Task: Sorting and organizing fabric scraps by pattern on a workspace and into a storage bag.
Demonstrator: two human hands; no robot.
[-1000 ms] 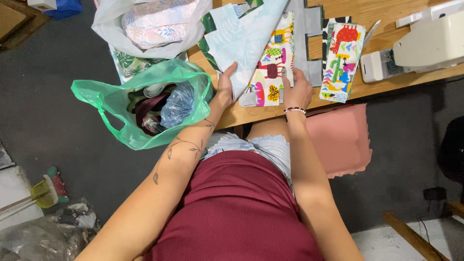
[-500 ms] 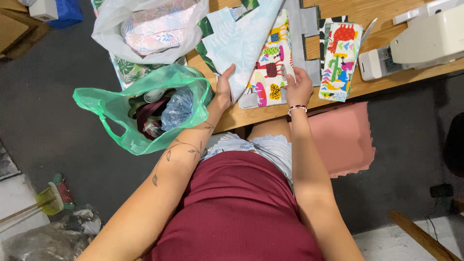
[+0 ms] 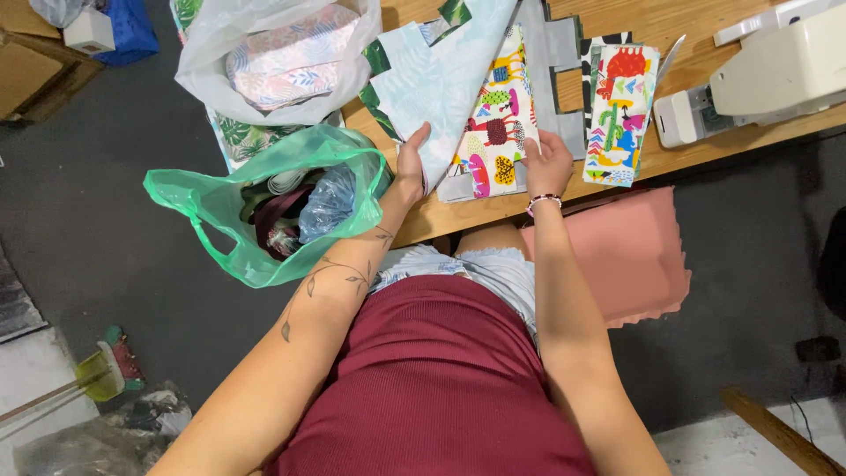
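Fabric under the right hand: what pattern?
Colourful animal print on white, under the right hand; head view.

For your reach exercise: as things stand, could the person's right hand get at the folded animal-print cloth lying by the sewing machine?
Probably yes. The right hand rests on the table edge, and the animal-print cloth lies just beside it, on top, with nothing covering it. Only grey fabric lies flat between them.
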